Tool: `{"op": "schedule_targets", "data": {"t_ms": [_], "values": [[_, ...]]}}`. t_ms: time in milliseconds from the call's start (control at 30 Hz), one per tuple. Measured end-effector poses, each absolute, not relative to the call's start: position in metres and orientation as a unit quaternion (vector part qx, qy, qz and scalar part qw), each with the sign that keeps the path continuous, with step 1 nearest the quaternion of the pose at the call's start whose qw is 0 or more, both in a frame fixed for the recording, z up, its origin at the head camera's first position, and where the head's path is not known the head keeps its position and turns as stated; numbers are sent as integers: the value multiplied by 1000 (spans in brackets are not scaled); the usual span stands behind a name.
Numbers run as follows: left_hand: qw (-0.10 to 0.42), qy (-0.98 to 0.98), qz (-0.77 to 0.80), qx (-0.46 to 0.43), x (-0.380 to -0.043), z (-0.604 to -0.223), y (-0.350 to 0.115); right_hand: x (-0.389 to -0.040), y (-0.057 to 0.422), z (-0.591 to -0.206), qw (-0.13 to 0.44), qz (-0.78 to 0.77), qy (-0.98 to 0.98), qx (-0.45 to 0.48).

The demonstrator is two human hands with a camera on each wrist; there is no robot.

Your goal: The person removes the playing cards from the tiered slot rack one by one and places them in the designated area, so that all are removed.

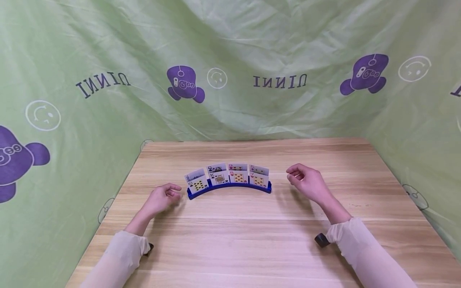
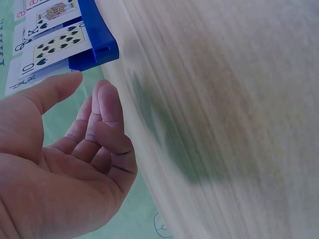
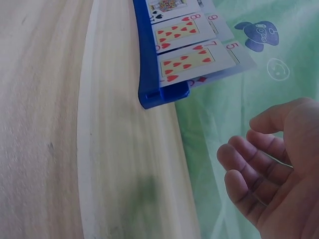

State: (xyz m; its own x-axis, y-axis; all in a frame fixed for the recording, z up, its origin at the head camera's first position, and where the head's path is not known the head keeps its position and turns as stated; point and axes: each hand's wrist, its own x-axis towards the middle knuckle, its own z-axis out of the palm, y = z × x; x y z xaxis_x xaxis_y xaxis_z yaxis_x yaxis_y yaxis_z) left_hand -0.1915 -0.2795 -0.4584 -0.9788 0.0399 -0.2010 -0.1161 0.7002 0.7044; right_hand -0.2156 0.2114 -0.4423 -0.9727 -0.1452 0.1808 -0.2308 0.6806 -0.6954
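Observation:
A curved blue card holder (image 1: 230, 185) stands on the wooden table with two rows of playing cards upright in it. Its front row shows a ten of spades (image 1: 198, 185), a king (image 1: 219, 178), an eight of hearts (image 1: 239, 177) and a seven of hearts (image 1: 259, 180). Behind them rise a jack, a queen, a nine and a five, partly covered. Just left of the holder hovers my left hand (image 1: 163, 199), fingers loosely bent and holding nothing. Off the holder's right end, farther away, my right hand (image 1: 309, 184) is also relaxed and holds nothing.
The wooden table (image 1: 237, 240) reaches back to a green curtain (image 1: 230, 116) printed with purple figures, which surrounds it on the left, back and right. A dark wrist device (image 1: 321, 240) sits under the right sleeve, another at the left sleeve.

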Motion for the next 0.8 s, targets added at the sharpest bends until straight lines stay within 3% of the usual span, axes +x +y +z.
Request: {"op": "schedule_targets", "data": {"t_ms": [800], "values": [[102, 909, 404, -14, -194, -468, -273, -211, 195, -447, 13, 454, -884, 114]]}}
